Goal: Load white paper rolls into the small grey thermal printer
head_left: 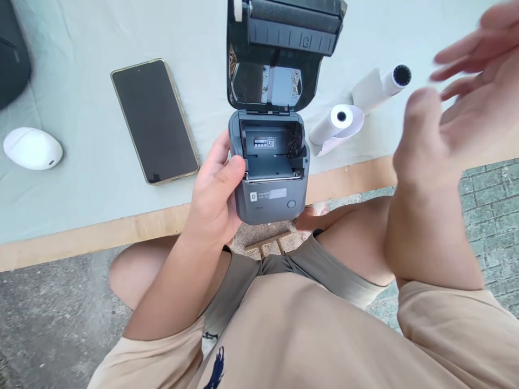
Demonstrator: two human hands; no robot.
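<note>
Grey plastic is clasped along its left side by the left hand (211, 202): the printer (270, 202) is held at the table's (81, 200) near edge, its lid (290, 38) raised. Nothing is grasped by the right hand (462, 121), whose fingers are parted and blurred, near two paper rolls (326, 129). A phone (156, 121) is laid left of the printer.

A phone (156, 121) lay with its dark side up on the cloth (81, 202). To its left was a white oval object (32, 148), and beyond this, a black object (12, 59).
</note>
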